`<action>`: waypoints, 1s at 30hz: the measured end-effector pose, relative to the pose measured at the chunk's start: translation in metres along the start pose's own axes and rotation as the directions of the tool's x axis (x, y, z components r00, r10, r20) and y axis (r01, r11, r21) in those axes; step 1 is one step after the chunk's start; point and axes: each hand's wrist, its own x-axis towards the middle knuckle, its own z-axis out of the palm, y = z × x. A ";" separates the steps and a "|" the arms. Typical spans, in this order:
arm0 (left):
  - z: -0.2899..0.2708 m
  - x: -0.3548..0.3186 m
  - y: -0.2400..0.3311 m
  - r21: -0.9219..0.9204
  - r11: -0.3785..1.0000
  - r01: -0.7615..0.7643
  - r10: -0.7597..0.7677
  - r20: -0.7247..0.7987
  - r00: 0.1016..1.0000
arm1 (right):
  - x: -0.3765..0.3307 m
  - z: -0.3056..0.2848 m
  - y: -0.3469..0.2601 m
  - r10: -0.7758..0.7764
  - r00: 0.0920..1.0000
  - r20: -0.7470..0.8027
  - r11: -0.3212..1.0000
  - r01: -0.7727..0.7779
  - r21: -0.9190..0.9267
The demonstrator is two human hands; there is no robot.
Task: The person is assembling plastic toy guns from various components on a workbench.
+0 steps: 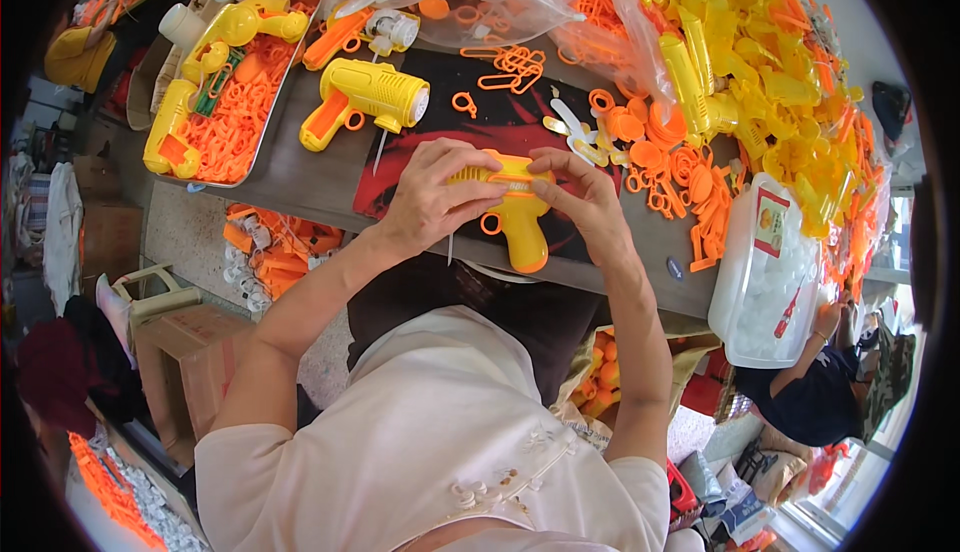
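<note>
while both hands point(432, 197) grip it, toy gun point(512, 207) lies crosswise, handle toward the person.

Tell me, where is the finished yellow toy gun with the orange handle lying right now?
In the head view the finished toy gun lies on the table, up and left of the left hand, just right of the metal tray of orange parts.
</note>
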 end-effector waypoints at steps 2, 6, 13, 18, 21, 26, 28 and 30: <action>0.000 0.000 0.001 -0.012 1.000 0.012 -0.012 0.003 1.000 | 0.002 -0.001 0.002 0.000 1.000 0.011 1.000 0.000 0.004; 0.002 -0.004 -0.002 -0.002 1.000 0.029 -0.029 0.008 1.000 | 0.004 -0.001 0.001 0.027 0.999 0.034 0.999 -0.026 -0.023; 0.002 -0.007 0.002 0.011 1.000 -0.021 0.021 0.000 1.000 | 0.001 0.002 -0.001 -0.025 0.999 0.037 0.992 0.029 -0.124; 0.006 -0.007 -0.002 0.032 0.999 -0.023 0.024 -0.036 0.999 | 0.010 0.000 0.010 -0.047 0.998 0.038 0.971 0.055 -0.232; 0.007 -0.006 -0.005 0.035 0.999 -0.025 0.027 -0.051 0.998 | 0.008 -0.002 -0.009 0.104 0.993 0.049 0.980 -0.094 -0.174; 0.003 -0.002 -0.002 0.061 0.997 -0.050 0.052 -0.030 0.998 | 0.012 -0.001 0.009 -0.031 0.999 0.033 0.971 0.038 -0.238; 0.003 0.000 -0.003 0.084 0.993 -0.088 0.091 -0.030 0.995 | 0.008 0.000 0.011 -0.100 0.995 0.015 0.944 0.100 -0.313; 0.002 -0.006 -0.002 0.077 0.992 -0.103 0.102 0.014 0.995 | 0.007 0.000 0.003 -0.050 0.998 0.033 0.952 0.057 -0.300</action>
